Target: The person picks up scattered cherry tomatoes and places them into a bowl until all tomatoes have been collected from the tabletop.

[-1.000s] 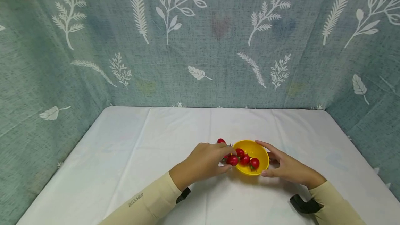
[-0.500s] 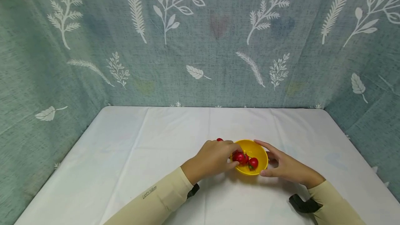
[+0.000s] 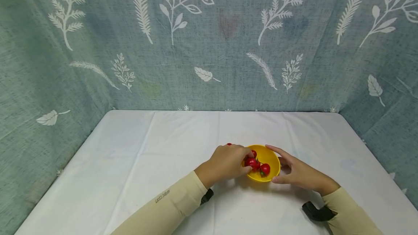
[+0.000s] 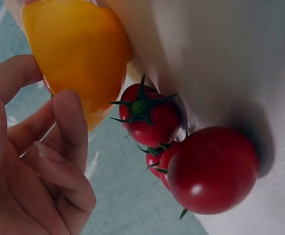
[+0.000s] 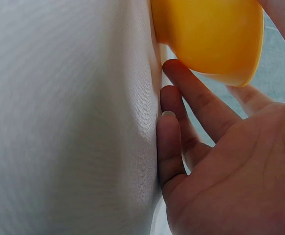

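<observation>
My left hand (image 3: 228, 162) reaches over the left rim of a yellow bowl (image 3: 270, 157), pinching a red cherry tomato (image 3: 250, 163) between thumb and fingers, low inside the bowl. More cherry tomatoes lie in it, one (image 3: 265, 169) toward the front. My right hand (image 3: 295, 171) holds the bowl from the right, its thumb at the near side and index finger at the far rim. In the right wrist view, the other fingers (image 5: 201, 100) spread below the bowl's side near the cloth. The left wrist view shows the bowl's wall (image 4: 78, 54) hiding the pinched tomato.
Several cherry tomatoes with green stems lie on the white cloth left of the bowl, a large one (image 4: 213, 169) and another (image 4: 149, 117) nearest. The left hand mostly hides them in the head view. A white-clothed table (image 3: 169, 133) meets a patterned teal curtain (image 3: 209, 46) behind.
My left hand has moved right, carrying a cherry tomato from beside the bowl's left rim to inside it. The right hand and the bowl have stayed in place.
</observation>
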A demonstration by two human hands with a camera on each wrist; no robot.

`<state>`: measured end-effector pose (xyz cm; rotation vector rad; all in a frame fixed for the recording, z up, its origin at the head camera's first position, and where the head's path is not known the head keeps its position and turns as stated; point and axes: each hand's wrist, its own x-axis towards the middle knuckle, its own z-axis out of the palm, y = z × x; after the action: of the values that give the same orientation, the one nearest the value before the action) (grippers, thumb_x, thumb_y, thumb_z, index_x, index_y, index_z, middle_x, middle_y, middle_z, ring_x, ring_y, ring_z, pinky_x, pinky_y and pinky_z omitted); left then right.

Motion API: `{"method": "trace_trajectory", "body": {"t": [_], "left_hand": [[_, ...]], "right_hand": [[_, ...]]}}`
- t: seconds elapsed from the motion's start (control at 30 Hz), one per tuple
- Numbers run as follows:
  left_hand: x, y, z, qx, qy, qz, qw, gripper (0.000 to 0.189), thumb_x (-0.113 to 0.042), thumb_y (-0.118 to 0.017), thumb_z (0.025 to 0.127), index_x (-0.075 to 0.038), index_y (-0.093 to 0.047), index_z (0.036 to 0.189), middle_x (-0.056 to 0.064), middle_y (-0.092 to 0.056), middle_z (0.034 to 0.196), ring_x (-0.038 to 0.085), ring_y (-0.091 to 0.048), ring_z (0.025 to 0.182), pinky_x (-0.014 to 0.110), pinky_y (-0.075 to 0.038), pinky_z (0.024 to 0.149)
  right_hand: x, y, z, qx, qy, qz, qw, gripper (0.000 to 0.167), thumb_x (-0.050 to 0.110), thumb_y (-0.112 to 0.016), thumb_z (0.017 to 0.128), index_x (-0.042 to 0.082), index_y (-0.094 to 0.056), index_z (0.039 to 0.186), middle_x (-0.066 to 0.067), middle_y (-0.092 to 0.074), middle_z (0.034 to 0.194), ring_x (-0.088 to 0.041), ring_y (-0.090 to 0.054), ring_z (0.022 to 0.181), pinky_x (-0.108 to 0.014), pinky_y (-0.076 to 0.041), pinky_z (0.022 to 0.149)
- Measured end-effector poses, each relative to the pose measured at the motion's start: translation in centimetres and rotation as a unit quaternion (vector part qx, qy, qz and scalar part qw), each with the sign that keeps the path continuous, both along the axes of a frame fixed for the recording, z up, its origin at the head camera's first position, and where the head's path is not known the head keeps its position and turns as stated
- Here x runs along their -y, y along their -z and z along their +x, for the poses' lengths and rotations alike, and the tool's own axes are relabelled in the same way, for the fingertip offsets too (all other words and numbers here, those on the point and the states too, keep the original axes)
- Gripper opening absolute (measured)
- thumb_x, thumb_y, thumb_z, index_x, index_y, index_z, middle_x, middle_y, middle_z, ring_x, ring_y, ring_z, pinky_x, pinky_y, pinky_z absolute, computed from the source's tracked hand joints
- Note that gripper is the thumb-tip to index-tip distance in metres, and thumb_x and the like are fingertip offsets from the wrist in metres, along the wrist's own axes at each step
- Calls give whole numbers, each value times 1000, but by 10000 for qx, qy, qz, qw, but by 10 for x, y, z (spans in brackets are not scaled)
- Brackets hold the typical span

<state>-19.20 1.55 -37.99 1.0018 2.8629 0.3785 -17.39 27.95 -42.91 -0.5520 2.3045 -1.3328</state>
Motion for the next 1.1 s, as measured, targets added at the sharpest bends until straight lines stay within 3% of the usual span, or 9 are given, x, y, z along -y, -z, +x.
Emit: {"method": "trace_trajectory", "body": {"t": [0.17, 0.23, 0.37, 0.47, 0.63, 0.8, 1.1], "left_hand": [[-3, 0, -1, 230, -138, -33, 9996, 31, -35, -74, 88, -22, -73, 116, -10, -74, 106, 8, -63, 88, 27, -54, 70], [-3, -1, -1, 264, -154, -70, 9995, 30, -34, -74, 88, -22, -74, 115, -9, -74, 105, 7, -62, 85, 25, -52, 66], [-4, -2, -2, 238, -163, -98, 9995, 28, -33, -74, 88, -23, -74, 114, -9, -74, 103, 7, -60, 81, 24, -47, 61], [-4, -2, -2, 248, -158, -85, 9995, 27, -34, -74, 88, -23, -74, 113, -10, -74, 103, 7, -60, 81, 24, -48, 61], [0, -5, 0, 195, -36, 16, 9998, 30, -35, -75, 88, -22, -74, 116, -9, -74, 107, 8, -63, 87, 26, -52, 66], [13, -12, 2, -2, 72, 317, 9995, 32, -32, -76, 88, -21, -72, 118, -6, -73, 108, 8, -64, 87, 23, -50, 67], [41, -18, 9, -282, 108, 500, 9983, 27, -30, -73, 90, -22, -73, 116, -5, -72, 110, 7, -58, 72, 22, -44, 58]], "right_hand": [[1, 0, 0, -55, 27, 85, 9999, 93, 27, -75, 90, 25, -16, 161, -21, -43, 153, -37, -52, 134, -51, -45, 106], [0, 0, 0, -60, 16, 90, 9999, 92, 27, -75, 90, 25, -16, 160, -21, -43, 153, -37, -52, 134, -46, -47, 106], [0, 0, -1, -97, 4, 97, 9999, 92, 27, -76, 90, 30, -17, 160, -21, -45, 152, -36, -54, 132, -24, -46, 99], [-1, 0, -1, -106, 0, 110, 9999, 91, 28, -76, 90, 32, -17, 159, -21, -45, 152, -35, -54, 132, -20, -46, 98], [-1, 1, -2, -32, 7, 83, 10000, 92, 27, -76, 90, 29, -16, 160, -22, -42, 154, -37, -52, 134, -32, -48, 102], [0, 1, -1, -73, 116, 196, 9997, 93, 31, -77, 88, 33, -18, 159, -21, -45, 152, -38, -51, 135, -58, -42, 108], [1, 1, 0, -43, 273, 247, 9993, 93, 33, -79, 85, 34, -20, 158, -19, -40, 156, -39, -47, 138, -62, -37, 110]]}}
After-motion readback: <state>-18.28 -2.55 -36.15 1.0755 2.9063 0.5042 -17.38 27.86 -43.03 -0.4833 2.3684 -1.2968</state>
